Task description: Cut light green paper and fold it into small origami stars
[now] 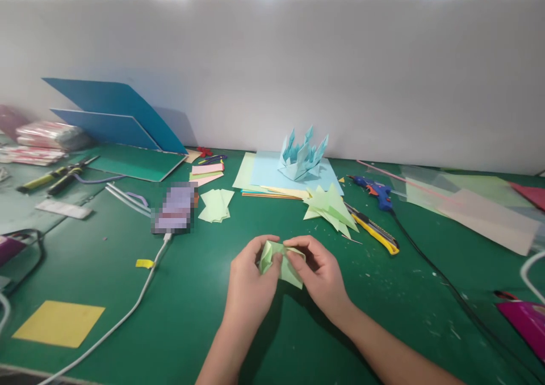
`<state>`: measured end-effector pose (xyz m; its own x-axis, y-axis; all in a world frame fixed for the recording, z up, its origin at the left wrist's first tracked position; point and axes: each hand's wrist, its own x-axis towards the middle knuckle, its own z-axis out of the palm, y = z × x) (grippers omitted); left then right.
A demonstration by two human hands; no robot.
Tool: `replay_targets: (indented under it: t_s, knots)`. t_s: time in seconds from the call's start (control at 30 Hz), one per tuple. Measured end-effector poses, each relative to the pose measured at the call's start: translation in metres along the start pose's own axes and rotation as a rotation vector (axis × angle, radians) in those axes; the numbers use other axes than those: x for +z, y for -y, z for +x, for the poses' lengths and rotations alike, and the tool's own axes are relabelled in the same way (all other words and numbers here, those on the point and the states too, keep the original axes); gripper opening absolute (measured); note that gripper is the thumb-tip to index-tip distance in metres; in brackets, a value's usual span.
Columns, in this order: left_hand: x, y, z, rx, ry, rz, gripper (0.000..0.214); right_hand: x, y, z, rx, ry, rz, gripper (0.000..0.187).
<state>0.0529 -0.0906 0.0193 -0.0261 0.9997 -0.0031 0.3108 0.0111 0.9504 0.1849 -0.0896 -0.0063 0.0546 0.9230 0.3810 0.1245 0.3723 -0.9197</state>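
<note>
Nearest the camera, a left hand (252, 277) and a right hand (322, 277) meet over the worktop (187, 317), holding a partly folded light green paper (291, 272) between them. Each grip is closed on it, thumbs pressed to the near face and fingers curled around the upper edges; one corner points down toward the lower right. Whether the paper touches the surface beneath, I cannot tell.

Just beyond the right hand lies a heap of pointed green papers (330, 206), with a yellow utility knife (380, 239) slanting along its right side. Farther back, a light blue folded paper piece (300, 162) with upright spikes stands on a stack of coloured sheets (261, 172). Left of that stack are pale green slips (217, 206) and, behind them, pink and green strips (206, 175).

Farther left, a white cable (142, 294) runs to a blurred purple object (175, 206). Near the lower left corner lies a yellow sheet (59, 323). Right of the stack sits a blue glue gun (378, 193), its black cord (430, 266) trailing toward the lower right.
</note>
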Motion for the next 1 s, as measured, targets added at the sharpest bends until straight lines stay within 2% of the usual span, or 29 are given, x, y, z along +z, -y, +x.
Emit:
replay_targets:
  t_s: [0.1,0.2,0.5,0.73,0.9,1.0]
  knots:
    - [0.0015,-0.0007,0.0010,-0.026,0.024,-0.042,0.023,-0.0056,0.0003,0.0014,0.045,0.035,0.036,0.019]
    - [0.0008,-0.0023,-0.0004,-0.023,0.024,-0.076,0.024,-0.0056,-0.0012,0.0009,0.030,0.050,0.021,0.021]
    - [-0.0013,-0.0047,-0.0010,-0.001,0.002,-0.041,0.027,0.0016,-0.0018,-0.0025,0.111,-0.006,0.055,0.012]
    - [0.0005,-0.0046,-0.0010,-0.008,0.042,-0.022,0.030,0.0001,-0.0053,-0.0035,0.105,-0.057,0.106,0.009]
    - [0.0006,-0.0036,-0.0007,-0.054,0.056,-0.053,0.034,0.0013,-0.0037,-0.0038,0.096,-0.043,0.185,0.008]
    - [0.0002,-0.0029,-0.0010,-0.076,0.060,-0.055,0.037,0.0013,-0.0022,-0.0033,0.097,-0.051,0.157,0.009]
